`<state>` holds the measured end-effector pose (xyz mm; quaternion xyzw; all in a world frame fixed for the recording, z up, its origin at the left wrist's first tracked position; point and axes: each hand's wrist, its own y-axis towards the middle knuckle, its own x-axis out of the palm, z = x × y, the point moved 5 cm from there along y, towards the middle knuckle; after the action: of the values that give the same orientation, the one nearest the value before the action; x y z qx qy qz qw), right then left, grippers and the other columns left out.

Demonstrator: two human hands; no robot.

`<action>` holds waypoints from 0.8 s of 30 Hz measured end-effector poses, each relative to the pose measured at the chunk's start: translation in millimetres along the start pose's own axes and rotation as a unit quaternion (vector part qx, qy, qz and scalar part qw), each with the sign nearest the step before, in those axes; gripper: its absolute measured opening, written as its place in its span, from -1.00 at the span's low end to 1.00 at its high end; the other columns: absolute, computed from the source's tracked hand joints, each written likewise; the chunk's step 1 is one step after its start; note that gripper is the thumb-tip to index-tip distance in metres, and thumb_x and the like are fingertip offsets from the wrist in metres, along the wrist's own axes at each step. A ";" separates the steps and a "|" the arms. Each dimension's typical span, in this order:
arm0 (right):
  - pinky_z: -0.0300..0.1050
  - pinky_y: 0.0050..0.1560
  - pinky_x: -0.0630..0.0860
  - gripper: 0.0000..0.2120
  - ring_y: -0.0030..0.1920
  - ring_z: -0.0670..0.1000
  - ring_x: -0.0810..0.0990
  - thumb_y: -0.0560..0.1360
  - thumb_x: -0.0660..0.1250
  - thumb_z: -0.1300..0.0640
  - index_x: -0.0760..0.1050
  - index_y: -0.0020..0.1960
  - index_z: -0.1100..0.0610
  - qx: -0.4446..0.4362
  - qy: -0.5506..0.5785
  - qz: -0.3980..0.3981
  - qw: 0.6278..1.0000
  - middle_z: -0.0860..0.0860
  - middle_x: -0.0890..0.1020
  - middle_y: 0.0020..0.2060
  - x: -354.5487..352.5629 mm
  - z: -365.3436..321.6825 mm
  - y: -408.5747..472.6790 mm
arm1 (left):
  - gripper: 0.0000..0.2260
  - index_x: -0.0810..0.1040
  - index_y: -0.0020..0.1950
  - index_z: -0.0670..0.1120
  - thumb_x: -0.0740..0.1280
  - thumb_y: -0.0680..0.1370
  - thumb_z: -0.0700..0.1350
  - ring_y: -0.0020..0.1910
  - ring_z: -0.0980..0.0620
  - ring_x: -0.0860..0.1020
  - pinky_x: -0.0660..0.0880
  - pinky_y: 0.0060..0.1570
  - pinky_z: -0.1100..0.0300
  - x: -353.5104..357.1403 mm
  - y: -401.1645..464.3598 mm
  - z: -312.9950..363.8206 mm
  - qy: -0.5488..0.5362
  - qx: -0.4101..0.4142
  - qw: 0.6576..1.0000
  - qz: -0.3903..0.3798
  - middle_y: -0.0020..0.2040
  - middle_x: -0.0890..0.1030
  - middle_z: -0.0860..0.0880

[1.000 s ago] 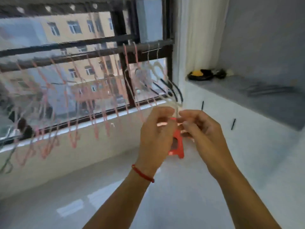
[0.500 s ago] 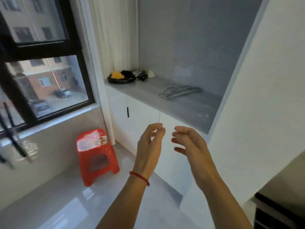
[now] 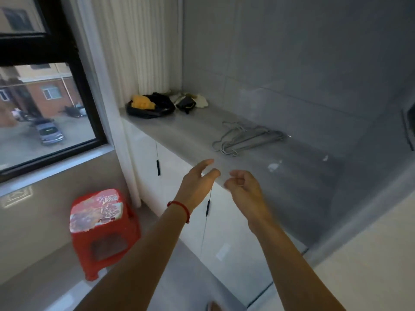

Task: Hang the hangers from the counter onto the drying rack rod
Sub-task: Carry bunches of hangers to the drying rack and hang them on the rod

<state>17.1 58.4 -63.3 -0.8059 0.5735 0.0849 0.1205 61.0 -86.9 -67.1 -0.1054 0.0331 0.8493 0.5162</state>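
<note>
I note a pile of grey hangers (image 3: 248,138) lying flat on the grey counter (image 3: 186,133), untouched, beyond both hands. My left hand (image 3: 197,184) is raised before the counter's front edge, fingers loosely extended, holding nothing. My right hand (image 3: 243,189) is just beside it, apart from it, fingers loosely curled, holding nothing. A red cord (image 3: 180,207) circles the left wrist. A red stool (image 3: 103,230) stands on the floor below the window (image 3: 45,122)
</note>
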 end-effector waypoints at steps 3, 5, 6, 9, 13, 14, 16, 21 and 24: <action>-0.29 -0.15 0.41 -0.60 0.01 -0.13 0.53 0.58 0.34 0.08 0.38 0.40 0.04 0.019 -0.027 -0.011 0.999 -0.03 0.54 0.19 11.7 9.7 73.7 | -0.54 0.40 0.54 0.08 0.31 0.62 -0.03 0.48 0.04 0.33 0.26 0.38 0.19 5.7 56.7 -6.3 0.064 0.001 0.998 -0.028 0.55 0.36 0.03; -0.17 0.01 0.48 -0.55 0.13 0.00 0.55 0.56 0.35 0.07 0.35 0.41 0.10 0.034 -0.047 -0.011 0.998 0.04 0.51 0.26 17.3 18.9 124.1 | -0.49 0.33 0.58 0.09 0.31 0.62 -0.01 0.59 -0.01 0.19 0.15 0.55 0.05 11.8 99.3 -14.1 0.116 -0.012 0.992 -0.050 0.62 0.23 0.02; -0.13 0.05 0.49 -0.57 0.12 0.02 0.55 0.55 0.36 0.08 0.36 0.37 0.12 0.038 -0.057 -0.009 0.998 0.07 0.52 0.25 19.6 23.0 150.2 | -0.47 0.30 0.59 0.10 0.31 0.62 0.01 0.62 -0.03 0.13 0.11 0.58 -0.02 14.7 121.4 -18.1 0.147 -0.020 0.987 -0.059 0.64 0.17 0.00; 0.03 0.11 0.57 -0.43 0.14 0.13 0.56 0.44 0.42 0.01 0.32 0.34 0.20 0.069 -0.102 -0.001 0.992 0.18 0.49 0.27 26.2 34.8 227.9 | -0.41 0.19 0.63 0.09 0.29 0.63 0.07 0.64 -0.10 -0.01 0.02 0.59 -0.08 23.3 184.6 -29.9 0.252 -0.037 0.963 -0.089 0.67 0.05 -0.07; 0.23 0.40 0.38 -0.11 0.45 0.32 0.25 0.41 0.47 -0.14 0.10 0.51 0.21 0.117 -0.195 0.058 0.972 0.32 0.20 0.46 32.9 47.1 320.4 | -0.33 0.09 0.65 0.14 0.27 0.61 0.25 0.65 -0.18 -0.12 -0.02 0.59 -0.15 29.6 253.4 -49.3 0.353 -0.047 0.926 -0.127 0.68 -0.07 -0.08; 0.25 0.48 0.27 -0.03 0.52 0.35 0.11 0.42 0.46 -0.16 0.00 0.56 0.20 0.129 -0.215 0.066 0.966 0.37 0.07 0.52 34.7 46.8 336.7 | -0.31 0.07 0.65 0.16 0.26 0.60 0.29 0.64 -0.18 -0.14 -0.03 0.59 -0.18 29.9 267.3 -56.5 0.367 -0.051 0.920 -0.130 0.68 -0.09 -0.06; 0.28 0.58 -0.04 0.13 0.58 0.39 -0.19 0.43 0.45 -0.20 -0.24 0.62 0.19 0.155 -0.252 0.075 0.952 0.43 -0.22 0.54 39.4 53.7 369.7 | -0.31 0.04 0.64 0.21 0.23 0.59 0.33 0.64 -0.19 -0.16 -0.04 0.58 -0.23 30.1 290.0 -74.6 0.401 -0.055 0.904 -0.134 0.68 -0.10 -0.04; 0.30 0.57 -0.21 0.22 0.54 0.45 -0.33 0.41 0.44 -0.25 -0.31 0.61 0.29 0.176 -0.297 0.109 0.932 0.49 -0.30 0.50 50.3 87.0 411.2 | -0.29 -0.08 0.65 0.21 0.19 0.60 0.31 0.62 -0.29 -0.22 -0.11 0.58 -0.21 30.5 303.7 -127.7 0.512 -0.053 0.836 -0.191 0.67 -0.20 -0.09; 0.33 0.54 -0.25 0.18 0.53 0.47 -0.31 0.42 0.41 -0.25 -0.26 0.60 0.35 0.178 -0.303 0.130 0.927 0.51 -0.26 0.50 51.8 97.8 410.9 | -0.28 -0.14 0.65 0.22 0.16 0.61 0.32 0.61 -0.29 -0.27 -0.17 0.58 -0.19 30.4 300.0 -135.5 0.519 -0.035 0.833 -0.189 0.66 -0.26 -0.09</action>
<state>-353.9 -88.7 -210.8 -0.6257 0.6149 0.2360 0.4181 -198.0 -222.2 -221.5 -0.5526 0.2456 0.5567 0.5696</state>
